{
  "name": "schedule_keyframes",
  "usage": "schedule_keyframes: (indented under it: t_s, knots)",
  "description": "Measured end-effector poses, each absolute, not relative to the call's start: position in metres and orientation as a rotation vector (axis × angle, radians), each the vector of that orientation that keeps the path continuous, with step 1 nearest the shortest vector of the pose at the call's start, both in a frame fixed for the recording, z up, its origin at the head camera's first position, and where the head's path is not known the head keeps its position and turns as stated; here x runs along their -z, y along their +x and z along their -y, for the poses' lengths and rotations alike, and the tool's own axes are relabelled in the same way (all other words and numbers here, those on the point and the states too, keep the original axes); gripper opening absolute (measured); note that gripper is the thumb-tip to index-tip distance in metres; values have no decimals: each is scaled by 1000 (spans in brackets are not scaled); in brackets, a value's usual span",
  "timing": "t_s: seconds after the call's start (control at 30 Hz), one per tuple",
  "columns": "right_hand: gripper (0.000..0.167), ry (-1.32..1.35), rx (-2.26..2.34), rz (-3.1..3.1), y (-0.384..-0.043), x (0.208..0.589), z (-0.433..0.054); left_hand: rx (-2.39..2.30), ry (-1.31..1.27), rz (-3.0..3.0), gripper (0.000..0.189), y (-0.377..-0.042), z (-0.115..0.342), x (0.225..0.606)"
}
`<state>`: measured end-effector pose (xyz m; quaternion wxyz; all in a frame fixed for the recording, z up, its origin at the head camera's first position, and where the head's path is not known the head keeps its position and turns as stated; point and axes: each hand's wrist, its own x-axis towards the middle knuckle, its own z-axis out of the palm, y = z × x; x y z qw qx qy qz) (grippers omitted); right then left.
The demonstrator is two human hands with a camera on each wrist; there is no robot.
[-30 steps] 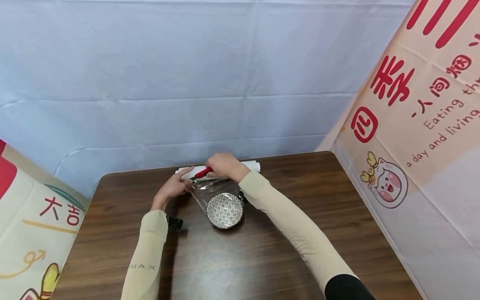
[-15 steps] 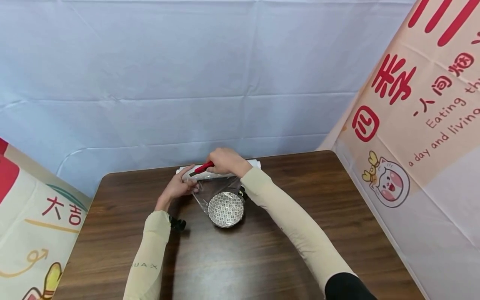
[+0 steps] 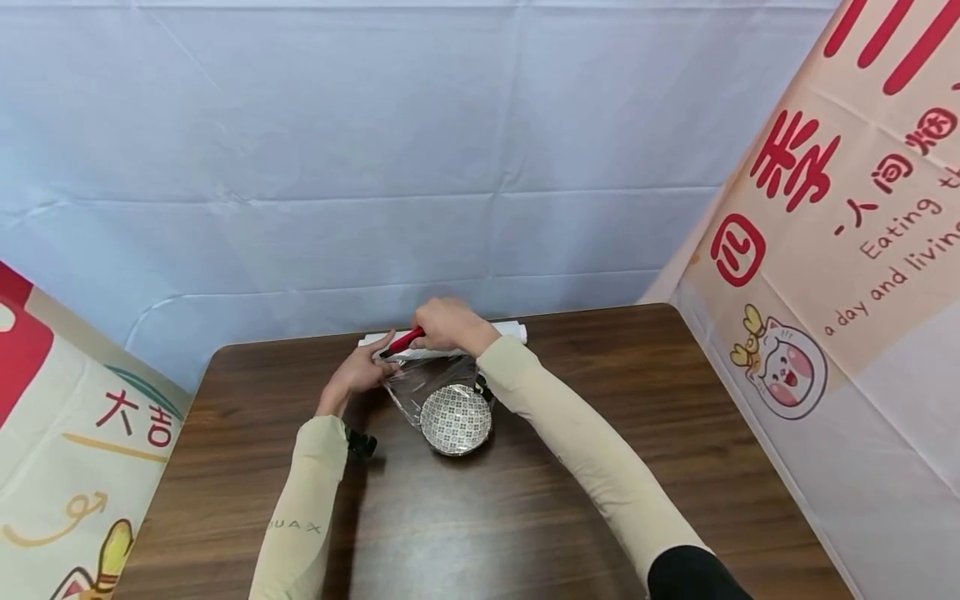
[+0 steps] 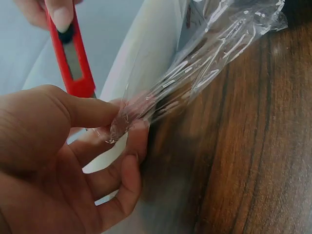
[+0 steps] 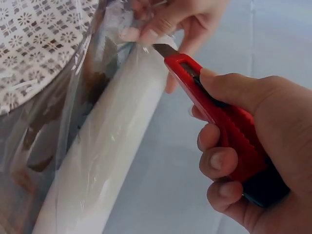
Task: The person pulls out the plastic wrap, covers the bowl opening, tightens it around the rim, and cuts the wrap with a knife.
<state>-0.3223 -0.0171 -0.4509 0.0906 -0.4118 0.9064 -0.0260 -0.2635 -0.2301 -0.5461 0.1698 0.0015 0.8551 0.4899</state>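
Observation:
My left hand [image 3: 358,372] pinches a gathered edge of clear cling film [image 4: 204,58] between thumb and fingers, at the left end of a white film roll [image 5: 112,131]. In my right hand [image 5: 273,112] is a red utility knife [image 5: 214,102], gripped with the thumb on its slider and the blade out. The blade tip points at the film close to the left hand's fingertips. From the roll, the film stretches toward me over a round patterned bowl [image 3: 456,419], whose surface shows through it. Creases run through the film beside the left hand.
Everything lies on a dark wooden table [image 3: 420,533], with the roll along its far edge. A pale cloth backdrop [image 3: 337,167] hangs right behind that edge. Printed banners [image 3: 795,367] stand at both sides.
My right hand lifted the utility knife slightly, then lowered it back toward the film by the left hand. The film near the left fingers has become more creased.

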Motion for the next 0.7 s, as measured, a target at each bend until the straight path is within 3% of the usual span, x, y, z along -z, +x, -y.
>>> schedule_keyframes:
  t_s: [0.3,0.7]
  knots:
    - [22,-1225,59,-2732,-323,443,26,-1370,-14,-2429,77,-267,230,540]
    - [21,-1259,-139,-2768,-316,464,42,-1345,-35,-2402,74,-267,230,539]
